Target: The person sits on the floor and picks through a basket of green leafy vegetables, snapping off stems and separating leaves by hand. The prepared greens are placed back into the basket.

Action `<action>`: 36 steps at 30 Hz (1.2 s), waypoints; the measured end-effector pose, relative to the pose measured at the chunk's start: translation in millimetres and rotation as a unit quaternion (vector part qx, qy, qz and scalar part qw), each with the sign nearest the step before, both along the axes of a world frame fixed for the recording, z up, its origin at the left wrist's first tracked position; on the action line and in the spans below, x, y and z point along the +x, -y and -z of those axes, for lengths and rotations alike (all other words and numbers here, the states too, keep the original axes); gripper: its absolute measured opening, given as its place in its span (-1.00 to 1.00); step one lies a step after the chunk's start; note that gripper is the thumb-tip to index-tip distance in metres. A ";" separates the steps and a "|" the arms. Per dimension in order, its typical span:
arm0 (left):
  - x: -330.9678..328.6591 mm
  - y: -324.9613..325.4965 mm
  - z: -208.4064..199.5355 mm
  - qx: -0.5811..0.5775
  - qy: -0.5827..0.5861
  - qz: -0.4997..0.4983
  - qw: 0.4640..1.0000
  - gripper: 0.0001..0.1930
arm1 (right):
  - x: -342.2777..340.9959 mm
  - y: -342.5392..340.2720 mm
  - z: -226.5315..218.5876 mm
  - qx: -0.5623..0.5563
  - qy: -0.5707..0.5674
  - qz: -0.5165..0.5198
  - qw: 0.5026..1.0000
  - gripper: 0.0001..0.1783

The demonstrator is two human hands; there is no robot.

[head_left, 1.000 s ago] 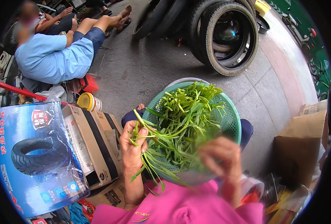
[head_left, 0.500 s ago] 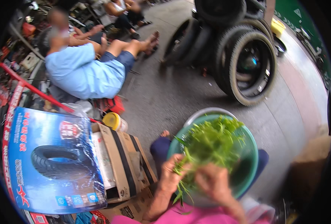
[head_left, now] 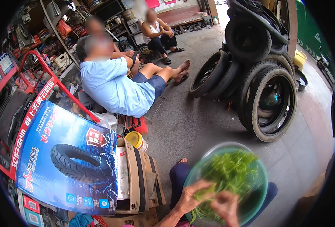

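Observation:
Leafy green vegetables (head_left: 231, 166) fill much of a green plastic basket (head_left: 264, 185) between my knees. The rim of a pale round basin (head_left: 228, 145) shows behind and under it. My left hand (head_left: 193, 195) is closed round some green stems at the basket's near left side. Close to it, over the near part of the basket, my right hand (head_left: 226, 207) has its fingers pinched together. What lies in that pinch is hidden. Loose stems hang below the two hands.
On the left, a blue tyre-picture box (head_left: 76, 162) leans by open cardboard cartons (head_left: 139, 178). Beyond sit several people, one in a light blue shirt (head_left: 114, 89). Stacked tyres (head_left: 254, 90) stand ahead right. A yellow-lidded bucket (head_left: 136, 140) is near the cartons.
The view has tilted up and shifted left, so the surroundings sit lower and farther right. My hands stay close together at the greens, the left still holding stems.

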State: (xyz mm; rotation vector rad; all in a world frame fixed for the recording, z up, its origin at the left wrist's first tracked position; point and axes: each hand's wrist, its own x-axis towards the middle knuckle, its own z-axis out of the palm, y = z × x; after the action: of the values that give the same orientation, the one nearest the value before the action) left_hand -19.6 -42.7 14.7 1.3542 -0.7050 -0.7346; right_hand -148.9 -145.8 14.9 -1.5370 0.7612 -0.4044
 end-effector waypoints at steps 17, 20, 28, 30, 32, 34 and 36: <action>17.5 -12.5 1.8 -0.185 -0.406 -0.096 0.890 -0.84 | -36.0 22.4 34.2 0.490 0.149 0.199 0.835 -0.90; 22.9 -13.1 15.9 -0.178 -0.467 -0.064 0.864 -0.83 | -39.0 28.8 33.1 0.473 0.174 0.174 0.846 -0.91; -0.2 -38.3 5.5 0.091 -0.241 0.144 0.956 -0.84 | -12.3 -0.5 -8.5 0.373 0.087 0.007 0.924 -0.86; 0.9 -40.0 6.7 0.074 -0.296 0.122 0.944 -0.81 | -12.4 0.6 -3.1 0.305 0.071 0.017 0.950 -0.87; 13.8 -47.6 18.8 0.044 -0.304 0.034 0.951 -0.79 | -11.5 3.5 5.9 0.185 0.046 0.018 0.982 -0.84; 16.3 -48.1 24.1 -0.062 -0.474 -0.134 0.868 -0.81 | -9.0 9.8 32.1 -0.205 -0.005 0.054 0.977 -0.85; 29.1 -50.9 26.7 -0.136 -0.530 -0.164 0.820 -0.76 | -5.4 20.0 49.9 -0.322 -0.006 0.050 0.945 -0.78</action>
State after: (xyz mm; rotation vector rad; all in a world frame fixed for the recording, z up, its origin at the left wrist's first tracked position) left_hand 9.6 8.2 -12.0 0.5912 0.3157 -0.9139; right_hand -154.3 -165.8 -35.1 -2.1133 0.7563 -0.7742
